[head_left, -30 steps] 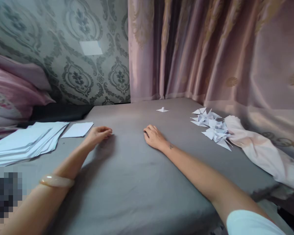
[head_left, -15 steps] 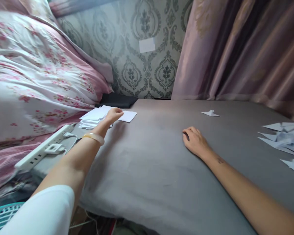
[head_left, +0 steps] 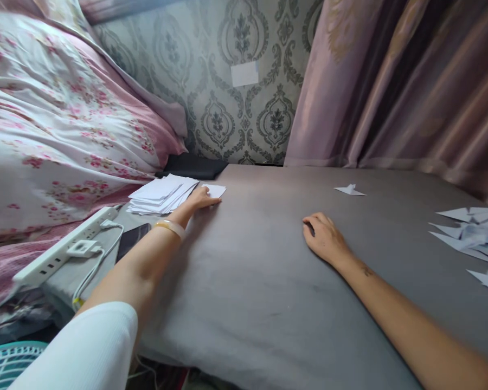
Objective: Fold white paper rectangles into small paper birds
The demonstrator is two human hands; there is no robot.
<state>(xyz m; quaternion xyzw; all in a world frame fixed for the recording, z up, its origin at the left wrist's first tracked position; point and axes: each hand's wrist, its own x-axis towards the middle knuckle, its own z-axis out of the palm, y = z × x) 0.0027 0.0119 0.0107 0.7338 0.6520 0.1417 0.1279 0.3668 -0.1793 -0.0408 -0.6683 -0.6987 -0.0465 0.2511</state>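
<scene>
My left hand (head_left: 203, 200) reaches to the far left of the grey-covered table, over a small white paper sheet (head_left: 216, 190). Its thumb is stretched along the sheet's near edge, apart from the bent fingers, and the sheet lies flat. Just left of that hand is a stack of white paper sheets (head_left: 158, 194). My right hand (head_left: 323, 235) rests on the cloth at centre right, loosely curled, thumb tip close to the forefinger, holding nothing. Beyond it lies a folded white paper piece (head_left: 350, 189) with a raised middle.
Several folded paper pieces (head_left: 474, 238) are heaped at the right edge. On the left lie a white power strip (head_left: 65, 249) with cables and a dark phone (head_left: 132, 241). A black flat item (head_left: 195, 166) sits behind the stack; a teal basket (head_left: 12, 363) is lower left.
My left hand has shifted slightly right and nearer, its thumb now spread from the fingers. More of the stack and the phone show. My right hand has stayed in place.
</scene>
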